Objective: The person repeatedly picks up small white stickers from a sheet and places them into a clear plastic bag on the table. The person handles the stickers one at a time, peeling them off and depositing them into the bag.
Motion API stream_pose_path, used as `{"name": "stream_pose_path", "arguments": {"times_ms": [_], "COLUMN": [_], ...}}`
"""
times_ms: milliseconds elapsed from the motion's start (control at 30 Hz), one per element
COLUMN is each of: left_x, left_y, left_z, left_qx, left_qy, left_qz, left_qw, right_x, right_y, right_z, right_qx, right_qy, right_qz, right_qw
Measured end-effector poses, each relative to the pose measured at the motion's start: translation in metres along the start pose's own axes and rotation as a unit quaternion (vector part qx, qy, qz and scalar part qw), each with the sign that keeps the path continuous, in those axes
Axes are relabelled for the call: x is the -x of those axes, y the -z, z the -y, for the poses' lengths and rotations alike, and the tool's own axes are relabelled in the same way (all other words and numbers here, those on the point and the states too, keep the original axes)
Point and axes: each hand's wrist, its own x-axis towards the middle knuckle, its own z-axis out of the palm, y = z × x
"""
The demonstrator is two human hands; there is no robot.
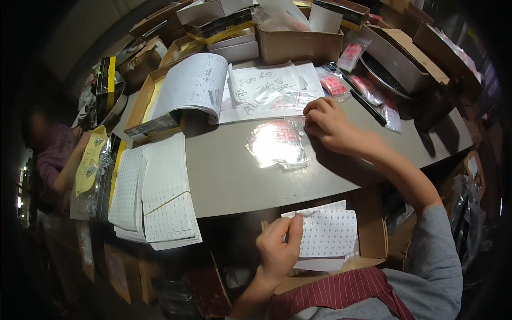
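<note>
Near the table's front edge, my left hand (278, 246) is closed on white label sheets (328, 233) printed with rows of small dark marks, thumb on top. The sheets are held over an open cardboard box (372, 234). My right hand (332, 127) rests on the table with curled fingers, at the upper right edge of a pile of small clear plastic bags (277, 144). Glare covers much of that pile. Whatever lies between the right fingertips is hidden. Just beyond are loose white papers with handwriting (266, 85).
Stacks of label sheets (166, 197), one with a rubber band, lie at left. Behind them a bent pad of forms (194, 85) sits in a box. Boxes (298, 45) line the back. A black pen (368, 106) and red-and-white packets are at right. Another person (56, 152) is at far left.
</note>
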Motion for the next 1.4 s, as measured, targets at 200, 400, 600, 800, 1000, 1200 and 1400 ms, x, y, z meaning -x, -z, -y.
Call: {"name": "stream_pose_path", "arguments": {"times_ms": [200, 400, 600, 800, 1000, 1200, 1400], "left_x": [0.007, 0.015, 0.012, 0.008, 0.008, 0.007, -0.001], "left_y": [0.008, 0.017, 0.020, 0.018, 0.008, 0.005, 0.002], "left_z": [-0.001, 0.004, -0.004, -0.008, -0.012, -0.016, -0.023], "left_qx": [0.014, 0.071, 0.077, 0.064, 0.007, 0.031, 0.035], "left_qy": [-0.001, 0.023, 0.028, 0.013, -0.020, 0.022, 0.044], "left_qz": [-0.014, -0.044, -0.093, -0.089, -0.012, 0.014, 0.073], "left_qw": [1.000, 0.996, 0.992, 0.994, 1.000, 0.999, 0.996], "right_x": [0.007, 0.057, 0.104, 0.110, 0.114, 0.119, 0.128], "right_y": [0.027, 0.071, 0.101, 0.107, 0.077, 0.063, 0.056], "right_z": [-0.011, -0.006, 0.037, 0.064, 0.104, 0.100, 0.104], "right_qx": [0.021, -0.072, -0.059, -0.269, -0.270, -0.277, -0.267], "right_qy": [-0.109, -0.135, -0.061, 0.016, 0.081, 0.024, 0.067], "right_qz": [0.026, 0.135, 0.193, 0.048, 0.096, 0.122, 0.098], "right_qw": [0.994, 0.979, 0.978, 0.962, 0.955, 0.953, 0.956]}}
